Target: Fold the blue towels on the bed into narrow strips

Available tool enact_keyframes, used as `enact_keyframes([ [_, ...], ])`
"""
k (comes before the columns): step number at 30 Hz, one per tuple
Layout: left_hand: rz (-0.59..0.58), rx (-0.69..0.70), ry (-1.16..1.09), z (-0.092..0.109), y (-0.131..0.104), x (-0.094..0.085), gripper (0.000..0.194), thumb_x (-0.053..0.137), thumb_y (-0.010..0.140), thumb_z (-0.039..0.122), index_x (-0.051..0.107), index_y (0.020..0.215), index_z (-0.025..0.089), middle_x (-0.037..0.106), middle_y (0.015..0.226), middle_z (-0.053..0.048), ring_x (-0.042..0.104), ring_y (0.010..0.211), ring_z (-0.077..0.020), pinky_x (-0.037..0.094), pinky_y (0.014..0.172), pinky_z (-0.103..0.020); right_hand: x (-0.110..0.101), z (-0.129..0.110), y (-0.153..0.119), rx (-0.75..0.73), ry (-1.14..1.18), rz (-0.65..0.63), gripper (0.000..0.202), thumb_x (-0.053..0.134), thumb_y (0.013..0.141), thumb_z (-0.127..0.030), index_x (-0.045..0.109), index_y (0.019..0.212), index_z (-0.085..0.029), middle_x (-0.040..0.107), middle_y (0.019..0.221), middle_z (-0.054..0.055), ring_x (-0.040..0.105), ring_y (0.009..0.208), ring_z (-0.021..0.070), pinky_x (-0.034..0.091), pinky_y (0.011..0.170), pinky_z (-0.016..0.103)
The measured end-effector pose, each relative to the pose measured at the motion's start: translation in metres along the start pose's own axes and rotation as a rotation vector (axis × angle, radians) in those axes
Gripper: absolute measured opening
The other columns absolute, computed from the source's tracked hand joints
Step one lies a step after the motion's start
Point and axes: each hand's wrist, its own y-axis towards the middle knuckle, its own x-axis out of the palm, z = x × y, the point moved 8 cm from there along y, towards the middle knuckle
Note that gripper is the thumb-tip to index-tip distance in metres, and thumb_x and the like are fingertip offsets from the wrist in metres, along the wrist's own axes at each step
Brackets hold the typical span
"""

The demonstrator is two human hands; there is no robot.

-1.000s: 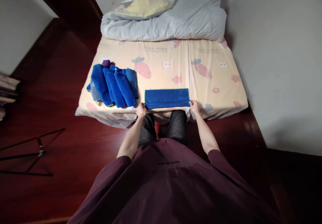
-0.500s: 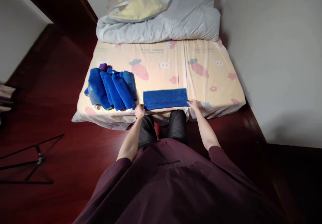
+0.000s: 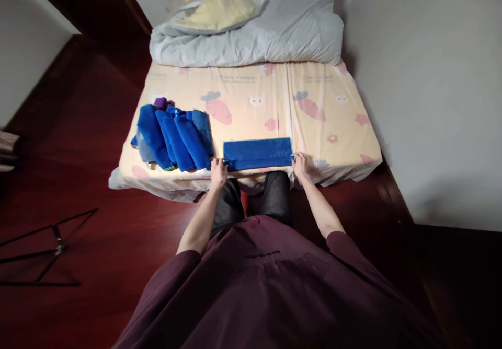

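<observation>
A blue cloth (image 3: 258, 153) with a green edge lies as a long strip near the front edge of the bed, its near side folded over. At its left end my left hand (image 3: 219, 171) is closed on the near corner. My right hand (image 3: 300, 165) pinches the cloth's right end. Left of my left hand lies a pile of blue cloths (image 3: 172, 137), with a purple piece (image 3: 160, 103) at its back.
The bed (image 3: 337, 129) has a carrot-patterned sheet. A grey quilt (image 3: 290, 30) and a bag with yellow contents (image 3: 227, 9) lie at its far end. A black metal stand (image 3: 58, 247) is on the floor at left. A wall rises at right.
Both hands have shifted slightly forward at the ends of the cloth, and their fingers now reach further over its edges. The cloth lies almost as before.
</observation>
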Motion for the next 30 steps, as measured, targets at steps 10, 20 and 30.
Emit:
enact_keyframes([
  [10, -0.263, 0.21, 0.018, 0.014, 0.0, 0.036, 0.056, 0.069, 0.085, 0.019, 0.062, 0.141, 0.018, 0.058, 0.147, -0.018, 0.052, 0.14, -0.0346, 0.037, 0.124, -0.047, 0.022, -0.014, -0.013, -0.18, -0.074, -0.228, 0.039, 0.07, 0.092, -0.021, 0.073, 0.131, -0.019, 0.063, 0.15, 0.012, 0.055, 0.141, 0.0298, 0.037, 0.123, 0.049],
  [20, -0.297, 0.25, 0.066, 0.022, 0.0, 0.036, 0.064, 0.051, 0.083, 0.003, 0.061, 0.145, 0.013, 0.057, 0.152, -0.024, 0.047, 0.149, -0.0347, 0.029, 0.128, -0.05, 0.024, -0.02, -0.005, -0.166, -0.197, -0.21, 0.055, 0.05, 0.085, -0.001, 0.073, 0.133, -0.014, 0.067, 0.145, 0.015, 0.056, 0.135, 0.0313, 0.04, 0.118, 0.051],
  [30, -0.288, 0.184, 0.014, 0.01, 0.003, 0.026, 0.06, 0.045, 0.083, 0.0, 0.07, 0.134, 0.019, 0.066, 0.146, -0.015, 0.055, 0.143, -0.0258, 0.034, 0.127, -0.044, 0.016, -0.005, 0.005, -0.045, -0.176, -0.197, 0.056, 0.048, 0.084, -0.001, 0.076, 0.129, -0.018, 0.073, 0.136, 0.01, 0.061, 0.131, 0.0258, 0.044, 0.117, 0.042],
])
